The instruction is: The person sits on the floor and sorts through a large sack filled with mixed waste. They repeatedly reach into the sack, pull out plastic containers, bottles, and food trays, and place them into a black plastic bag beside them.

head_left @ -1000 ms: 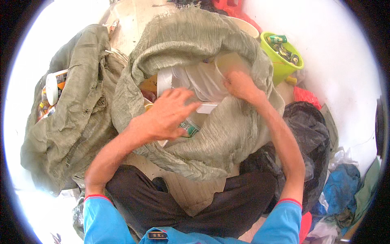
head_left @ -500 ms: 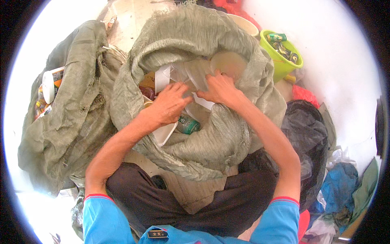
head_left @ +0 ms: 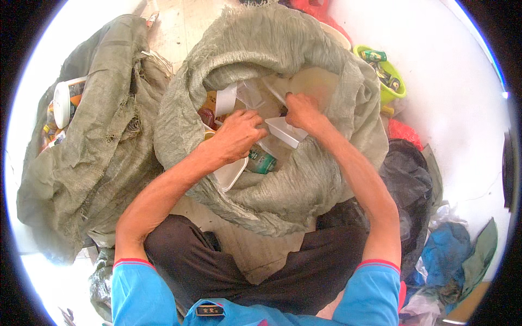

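A large grey-green woven sack [head_left: 272, 204] stands wide open before me, with both hands inside its mouth. My left hand [head_left: 239, 136] is closed with its fingers curled; whatever lies in them is hidden. My right hand [head_left: 304, 113] is closed on the edge of a translucent plastic piece [head_left: 275, 92]. Just below the right hand rests a white tray [head_left: 286, 132]. Near the left hand are a white container [head_left: 225, 101], a green can [head_left: 261, 161] and another white tray [head_left: 232, 173]. Dark red and yellow items lie partly hidden further left.
Another woven sack [head_left: 103, 146] at the left holds a white tub [head_left: 66, 104] and bottles. At the right stand a yellow-green bucket [head_left: 392, 93] with cans and a black plastic bag [head_left: 405, 176]. A blue bag [head_left: 447, 247] lies lower right.
My right hand has closed and shifted slightly right. My left hand has moved a little right, its fingers more curled. The white tray below the right hand shows more fully.
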A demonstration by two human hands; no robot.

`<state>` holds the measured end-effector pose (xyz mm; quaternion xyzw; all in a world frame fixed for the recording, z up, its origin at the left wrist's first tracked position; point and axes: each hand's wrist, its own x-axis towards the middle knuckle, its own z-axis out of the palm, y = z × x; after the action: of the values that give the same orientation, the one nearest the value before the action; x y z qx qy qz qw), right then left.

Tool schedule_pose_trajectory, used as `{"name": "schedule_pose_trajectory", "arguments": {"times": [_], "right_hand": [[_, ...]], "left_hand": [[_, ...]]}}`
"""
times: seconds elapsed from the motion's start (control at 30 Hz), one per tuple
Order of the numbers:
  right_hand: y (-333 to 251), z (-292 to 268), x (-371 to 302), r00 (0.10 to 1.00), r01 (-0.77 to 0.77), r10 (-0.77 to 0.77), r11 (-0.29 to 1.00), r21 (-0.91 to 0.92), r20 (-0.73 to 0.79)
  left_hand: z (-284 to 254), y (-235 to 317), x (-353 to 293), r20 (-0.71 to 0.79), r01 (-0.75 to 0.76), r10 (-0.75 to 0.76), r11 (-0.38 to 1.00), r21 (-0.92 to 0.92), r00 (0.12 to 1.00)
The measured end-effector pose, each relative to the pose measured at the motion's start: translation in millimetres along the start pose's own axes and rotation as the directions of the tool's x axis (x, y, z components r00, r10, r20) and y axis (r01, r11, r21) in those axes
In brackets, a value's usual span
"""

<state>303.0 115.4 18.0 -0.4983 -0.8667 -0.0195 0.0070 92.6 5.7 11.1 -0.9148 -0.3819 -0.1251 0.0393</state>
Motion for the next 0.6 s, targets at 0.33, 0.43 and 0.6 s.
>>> {"name": "schedule_pose_trajectory", "arguments": {"times": [0.33,0.43,0.6], "right_hand": [[17,-64,-44,0.997,-0.047,0.063,0.952,0.303,-0.046],[16,-99,-68,0.998,0.027,-0.003,0.924,0.38,-0.065],[12,-145,-112,0.99,0.133,-0.091,0.819,0.557,-0.104]], "left_hand": [[-8,-14,-6,-0.162,0.008,-0.014,0.999,-0.038,0.987],[-14,-18,-7,-0.164,0.036,-0.045,0.998,-0.058,0.985],[-23,-20,-11,-0.181,0.092,-0.116,0.987,-0.133,0.977]]}}
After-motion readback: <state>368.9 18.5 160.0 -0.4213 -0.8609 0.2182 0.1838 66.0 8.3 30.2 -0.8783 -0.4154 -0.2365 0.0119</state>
